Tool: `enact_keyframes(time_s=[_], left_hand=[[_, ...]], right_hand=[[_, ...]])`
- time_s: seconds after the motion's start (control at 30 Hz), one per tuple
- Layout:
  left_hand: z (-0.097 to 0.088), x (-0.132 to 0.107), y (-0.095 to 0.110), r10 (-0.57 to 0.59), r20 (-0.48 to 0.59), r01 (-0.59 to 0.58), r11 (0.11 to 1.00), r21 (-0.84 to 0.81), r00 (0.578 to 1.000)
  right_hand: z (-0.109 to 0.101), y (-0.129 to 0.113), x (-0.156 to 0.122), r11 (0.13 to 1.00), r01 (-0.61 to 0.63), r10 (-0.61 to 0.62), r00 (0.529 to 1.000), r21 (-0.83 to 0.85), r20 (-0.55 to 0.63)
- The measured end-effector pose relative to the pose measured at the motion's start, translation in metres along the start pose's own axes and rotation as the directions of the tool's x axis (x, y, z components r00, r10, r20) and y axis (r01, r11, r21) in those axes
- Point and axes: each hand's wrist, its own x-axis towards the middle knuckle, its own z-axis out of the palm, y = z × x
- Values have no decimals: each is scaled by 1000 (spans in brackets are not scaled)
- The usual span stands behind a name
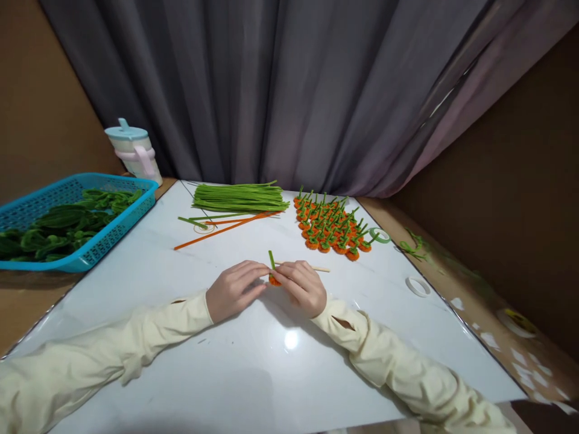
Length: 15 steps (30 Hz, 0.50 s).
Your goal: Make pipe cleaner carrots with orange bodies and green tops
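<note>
Between my two hands, above the middle of the white table, is a small orange pipe-cleaner pumpkin (274,280) with a green stem standing up from it. My left hand (237,289) pinches it from the left with the fingertips. From the other side, the fingers of my right hand (302,286) close on it too. A thin wooden stick (320,269) shows just behind my right hand; whether the hand touches it I cannot tell. Many like pumpkins (332,223) stand in rows at the back right. Fingertips cover part of the held one.
A bundle of green pipe cleaners (239,197) lies at the back, with loose orange pipe cleaners (217,234) in front. At left is a blue basket (85,260) of green leaf shapes, near a lidded cup (133,150). Tape rolls (418,287) lie along the right edge.
</note>
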Motion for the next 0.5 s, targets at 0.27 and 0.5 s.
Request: enact_keyframes(time_s=[0.27, 0.5], left_hand=[[4, -4, -2, -19, 150, 6, 996, 89, 989], [5, -4, -1, -9, 152, -8, 994, 107, 988]], right_hand=[[-90, 44, -64, 845, -101, 200, 970, -525, 135], [-132, 79, -130, 650, -413, 616, 778, -638, 124]])
